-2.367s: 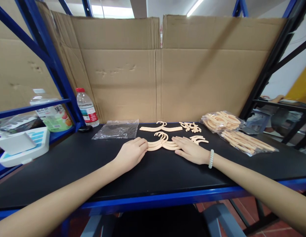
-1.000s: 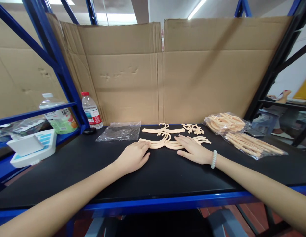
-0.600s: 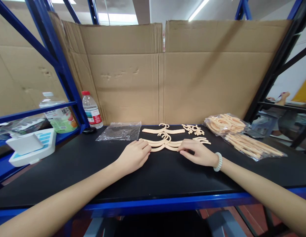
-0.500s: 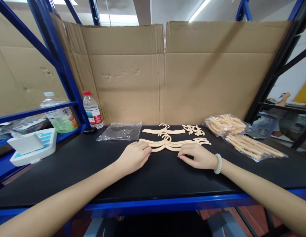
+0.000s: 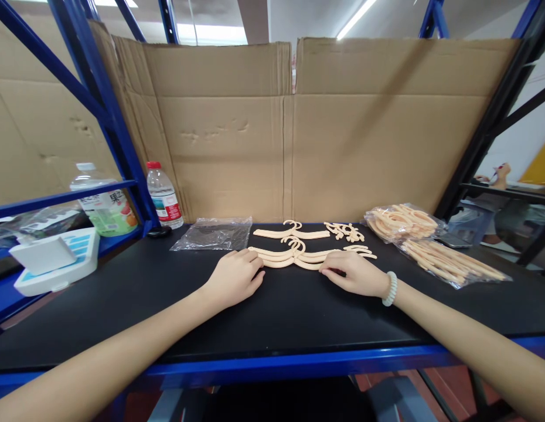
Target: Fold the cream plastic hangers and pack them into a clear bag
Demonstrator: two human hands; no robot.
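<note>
Several beige clothes hangers [image 5: 278, 264] lie close together in a nested row on the black tabletop, hooks pointing away from me. My left hand [image 5: 237, 275] has its curled fingers against their left ends, the fingertips partly hidden. At the right ends, my right hand [image 5: 352, 273], with a pale beaded bracelet on its wrist, pinches the nearest hanger between thumb and fingers. One more beige hanger [image 5: 314, 234] lies just behind the row. Slim curved beige pieces [image 5: 363, 252] rest beyond my right hand, and small beige clip-like parts [image 5: 352, 233] lie further back.
Clear bags of beige parts [image 5: 402, 223] and beige rods [image 5: 448, 261] lie at right. A clear plastic bag [image 5: 213, 233] is at back left, near a red-capped water bottle [image 5: 164, 199]. A white scale-like device [image 5: 57, 264] stands far left. Cardboard [image 5: 224, 146] walls the back.
My right hand has shifted slightly away from me, its thumb now meeting the nearest hanger's end. That hanger sits a little closer to the others. My left hand has moved slightly left.
</note>
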